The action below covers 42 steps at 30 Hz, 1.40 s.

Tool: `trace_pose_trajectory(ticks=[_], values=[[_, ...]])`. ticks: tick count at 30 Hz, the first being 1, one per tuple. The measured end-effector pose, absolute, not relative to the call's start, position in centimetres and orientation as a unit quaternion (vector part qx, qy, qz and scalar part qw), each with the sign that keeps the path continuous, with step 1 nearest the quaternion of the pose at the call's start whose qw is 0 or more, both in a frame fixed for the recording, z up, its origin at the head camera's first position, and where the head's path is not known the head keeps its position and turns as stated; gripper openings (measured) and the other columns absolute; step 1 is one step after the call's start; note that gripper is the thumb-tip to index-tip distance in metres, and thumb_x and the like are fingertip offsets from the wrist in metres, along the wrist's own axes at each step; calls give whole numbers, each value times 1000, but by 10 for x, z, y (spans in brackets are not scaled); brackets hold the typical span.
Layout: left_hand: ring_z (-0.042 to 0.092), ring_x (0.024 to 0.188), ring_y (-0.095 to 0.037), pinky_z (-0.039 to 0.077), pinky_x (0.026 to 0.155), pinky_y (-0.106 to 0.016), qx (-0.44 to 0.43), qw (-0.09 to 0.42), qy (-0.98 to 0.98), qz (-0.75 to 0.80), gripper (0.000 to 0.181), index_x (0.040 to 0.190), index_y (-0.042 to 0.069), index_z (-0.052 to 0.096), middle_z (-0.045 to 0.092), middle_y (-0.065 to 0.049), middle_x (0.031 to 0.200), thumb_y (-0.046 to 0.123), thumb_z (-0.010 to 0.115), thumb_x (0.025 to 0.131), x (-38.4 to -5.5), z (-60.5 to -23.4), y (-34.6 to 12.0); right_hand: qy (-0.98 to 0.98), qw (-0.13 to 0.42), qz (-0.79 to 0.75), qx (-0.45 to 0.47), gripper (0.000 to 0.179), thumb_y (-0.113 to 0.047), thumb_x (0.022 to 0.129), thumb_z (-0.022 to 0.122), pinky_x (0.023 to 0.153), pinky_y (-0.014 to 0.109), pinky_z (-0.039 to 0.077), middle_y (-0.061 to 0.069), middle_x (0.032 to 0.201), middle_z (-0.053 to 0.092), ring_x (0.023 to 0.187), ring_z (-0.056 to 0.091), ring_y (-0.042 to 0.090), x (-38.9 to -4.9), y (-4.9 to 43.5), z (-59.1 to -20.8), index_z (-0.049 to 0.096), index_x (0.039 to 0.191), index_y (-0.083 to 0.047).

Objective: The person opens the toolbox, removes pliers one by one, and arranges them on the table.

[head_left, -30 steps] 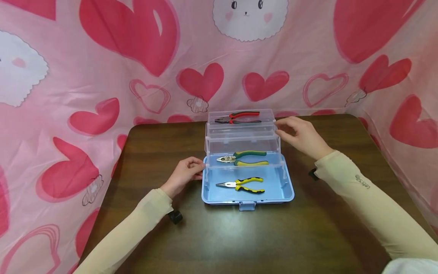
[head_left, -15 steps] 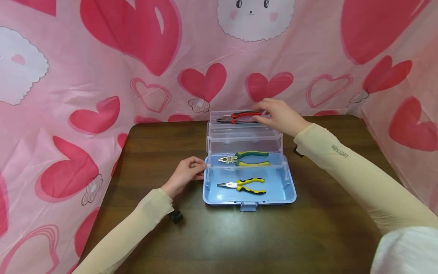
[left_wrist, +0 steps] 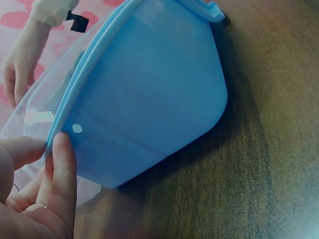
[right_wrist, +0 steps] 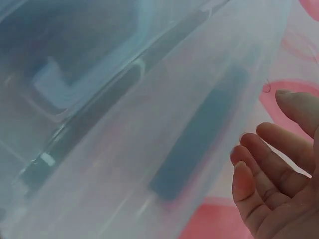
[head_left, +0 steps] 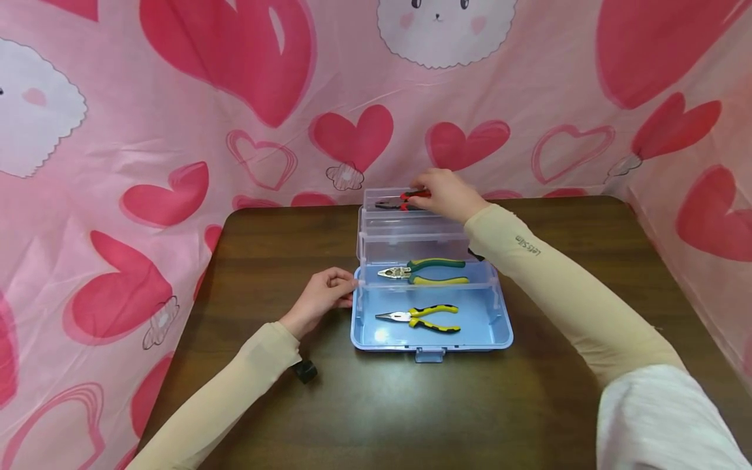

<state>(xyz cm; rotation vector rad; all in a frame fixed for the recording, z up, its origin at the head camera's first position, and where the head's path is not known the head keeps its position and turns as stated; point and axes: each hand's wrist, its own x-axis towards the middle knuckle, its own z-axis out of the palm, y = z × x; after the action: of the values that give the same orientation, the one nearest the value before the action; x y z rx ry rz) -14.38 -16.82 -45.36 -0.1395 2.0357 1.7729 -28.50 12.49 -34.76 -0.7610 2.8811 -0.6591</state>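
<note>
A blue toolbox [head_left: 482, 336] stands with its clear stacked trays [head_left: 411, 245] folded up at the back. My left hand [head_left: 322, 292] is at its left side; thumb and finger pinch the rim in the left wrist view. Over the topmost tray is my right hand [head_left: 448, 193], covering the handle ends of the red-and-black pliers [head_left: 405, 196]. In the right wrist view its fingers [right_wrist: 244, 184] are loosely bent and apart beside the clear wall, a dark handle [right_wrist: 199, 139] showing through. Green-and-yellow combination pliers [head_left: 437, 263] and yellow-and-black long-nose pliers [head_left: 416, 313] lie lower down.
The toolbox rests on a dark wooden table [head_left: 376, 418]. A pink cloth with hearts [head_left: 270, 72] hangs close behind the table's back edge. The blue latch [head_left: 430, 356] sticks out at the toolbox front.
My right hand has moved left from the right side of the trays to above the red-and-black pliers. The left hand stays at the toolbox's left side.
</note>
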Motion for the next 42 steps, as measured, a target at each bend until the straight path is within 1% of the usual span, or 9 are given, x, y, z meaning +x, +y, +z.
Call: trace_pose_trajectory(ticks=[7,16,20,23,26,31,37,42], values=[[72,78,-18,63,81,-32,-51,219,733,643,30,123,-2,63,76,-12,103,18,70,102,-147,-455,-169,945,82,-194,-249,40,-24,93,80,100,44,55,14,119,67,112,58,31,-293,101,-347,71,128,-6],[73,80,-20,63,83,-35,-52,218,736,639,31,123,-1,63,76,-13,103,19,71,101,-144,-452,-169,950,75,-111,-281,27,-20,92,81,94,41,56,13,107,71,104,60,29,-300,82,-342,78,114,-6],[73,79,-19,63,84,-35,-53,218,735,640,31,123,-1,63,76,-13,104,20,71,101,-145,-453,-170,953,68,-78,-285,24,-19,92,80,93,42,55,15,107,70,102,60,30,-299,77,-339,78,110,-3],[73,79,-19,63,83,-35,-54,219,734,640,31,123,-1,63,76,-13,104,20,71,101,-146,-454,-169,955,66,-67,-282,24,-19,92,79,93,43,55,16,107,68,103,60,31,-298,75,-339,78,109,-2],[73,79,-19,63,83,-35,-56,221,734,640,31,123,0,63,76,-14,105,20,71,101,-146,-455,-169,958,68,-61,-272,24,-20,92,80,93,45,55,15,107,68,103,60,30,-298,74,-340,78,110,-4],[73,80,-19,63,85,-36,-53,222,736,637,32,123,0,63,77,-13,105,21,71,101,-147,-455,-169,959,65,-43,-271,22,-22,92,79,90,48,55,12,105,71,101,62,31,-302,74,-340,79,108,-7],[73,79,-19,63,82,-34,-54,221,738,635,30,122,0,64,77,-13,103,20,71,101,-147,-455,-169,956,58,-22,-288,21,-24,92,80,86,46,56,11,99,75,96,65,31,-304,73,-340,79,105,-8],[73,79,-19,63,82,-33,-58,223,739,633,29,122,0,64,77,-13,102,19,71,101,-146,-453,-169,954,62,-37,-290,23,-26,92,80,84,43,56,10,96,76,92,64,29,-304,76,-337,80,107,-9]])
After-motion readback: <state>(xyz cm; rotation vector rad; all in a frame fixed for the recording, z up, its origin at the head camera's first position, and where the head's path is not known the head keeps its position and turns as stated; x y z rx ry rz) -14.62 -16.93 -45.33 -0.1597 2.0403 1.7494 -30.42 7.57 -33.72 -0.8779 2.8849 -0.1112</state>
